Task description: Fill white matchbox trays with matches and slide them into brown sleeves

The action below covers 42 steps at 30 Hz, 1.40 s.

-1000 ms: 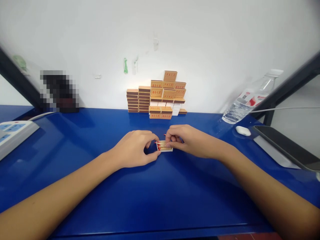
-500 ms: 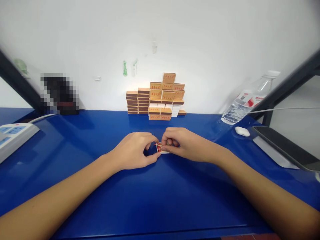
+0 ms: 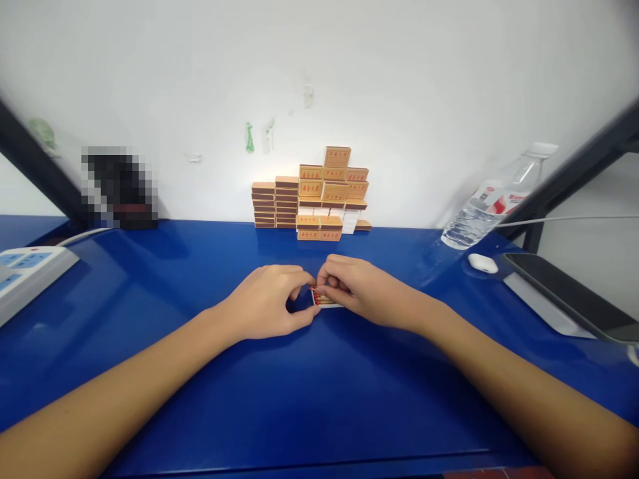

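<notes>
A small matchbox tray (image 3: 329,305) lies on the blue table, filled with red-headed matches (image 3: 320,299). My left hand (image 3: 272,299) holds the tray's left end between thumb and forefinger, the thumb at the near corner and the forefinger at the far one. Over the tray, my right hand (image 3: 347,283) has its thumb and forefinger pinched together at the matches near the far left corner. Whatever is between those fingertips is too small and hidden to make out. The right hand also covers the tray's right part.
Stacked matchboxes (image 3: 309,189) stand against the white wall. At right are a tilted water bottle (image 3: 474,209), a white earphone case (image 3: 482,263) and a phone (image 3: 574,293) on a white block. A power strip (image 3: 34,276) sits at left, near a pixelated dark object (image 3: 122,189).
My right hand has shifted slightly left along the tray, its pinched fingertips nearer the match heads. More of the matches show below the thumb. My left hand stays in place.
</notes>
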Available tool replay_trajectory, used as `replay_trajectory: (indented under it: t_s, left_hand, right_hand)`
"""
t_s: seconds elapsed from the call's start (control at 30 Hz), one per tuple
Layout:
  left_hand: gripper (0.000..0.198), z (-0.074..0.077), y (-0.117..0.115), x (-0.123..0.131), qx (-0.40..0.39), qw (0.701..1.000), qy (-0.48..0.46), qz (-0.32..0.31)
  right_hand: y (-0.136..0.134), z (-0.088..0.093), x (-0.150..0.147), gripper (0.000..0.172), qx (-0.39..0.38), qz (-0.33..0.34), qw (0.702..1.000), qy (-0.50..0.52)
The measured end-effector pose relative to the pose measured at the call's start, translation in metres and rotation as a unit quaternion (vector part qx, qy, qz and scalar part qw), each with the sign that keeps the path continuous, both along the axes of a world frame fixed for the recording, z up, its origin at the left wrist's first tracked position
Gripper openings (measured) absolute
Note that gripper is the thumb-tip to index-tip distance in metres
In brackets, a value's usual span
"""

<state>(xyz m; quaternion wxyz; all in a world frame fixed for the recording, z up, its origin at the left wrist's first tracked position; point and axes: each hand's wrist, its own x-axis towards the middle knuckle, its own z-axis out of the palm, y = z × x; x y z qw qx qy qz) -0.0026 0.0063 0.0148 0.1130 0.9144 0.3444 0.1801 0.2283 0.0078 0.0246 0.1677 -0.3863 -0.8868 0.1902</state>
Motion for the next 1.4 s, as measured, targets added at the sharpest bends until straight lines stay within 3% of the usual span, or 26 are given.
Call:
replay_trajectory:
  t_s: [0.43, 0.57, 0.67, 0.9, 1.2, 1.4]
  left_hand:
    - [0.021, 0.001, 0.0, 0.0, 0.002, 1.0, -0.011, 0.002]
    - [0.024, 0.0, 0.0, 0.0, 0.0, 1.0, -0.018, 0.005]
    - [0.026, -0.001, 0.0, 0.0, 0.002, 1.0, -0.027, 0.001]
    - [0.027, 0.002, 0.0, 0.0, -0.012, 1.0, -0.004, 0.015]
    - [0.025, 0.0, 0.004, -0.001, 0.007, 0.999, -0.002, 0.048]
    - [0.025, 0.0, 0.003, -0.001, 0.003, 0.999, -0.002, 0.045]
  right_hand:
    - [-0.001, 0.012, 0.007, 0.018, 0.027, 0.009, 0.998, -0.048]
    - [0.006, 0.023, 0.017, 0.016, 0.079, -0.056, 0.995, -0.006]
    - [0.015, 0.024, 0.029, 0.016, 0.088, -0.105, 0.99, -0.043]
    - [0.026, 0.003, 0.035, 0.018, -0.013, -0.09, 0.99, -0.108]
    - [0.014, 0.016, 0.032, 0.02, 0.01, -0.061, 0.996, -0.069]
    - [0.0, 0.011, 0.013, 0.017, 0.02, -0.028, 0.991, -0.128]
